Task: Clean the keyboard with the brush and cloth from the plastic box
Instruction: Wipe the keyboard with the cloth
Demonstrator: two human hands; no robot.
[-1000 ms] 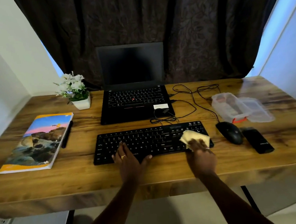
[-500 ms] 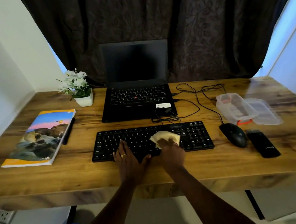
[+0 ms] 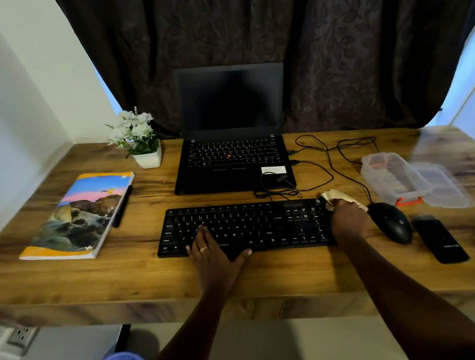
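Your right hand (image 3: 348,219) grips the crumpled pale-yellow cloth (image 3: 333,196) at the right edge of the flat black keyboard (image 3: 254,223), beside the black mouse (image 3: 392,221). Your left hand (image 3: 213,255) lies flat-fingered on its left keys. The clear plastic box (image 3: 380,173) stands open, contents unclear.

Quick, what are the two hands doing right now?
Left hand: open, resting flat on the keyboard.
Right hand: holding the cloth at the keyboard's right end.

Keyboard (image 3: 251,226), cloth (image 3: 333,196) and plastic box (image 3: 387,178) on the bench (image 3: 62,278).
Black keyboard flat, near centre; pale crumpled cloth on its far right corner; clear plastic box open, further right.
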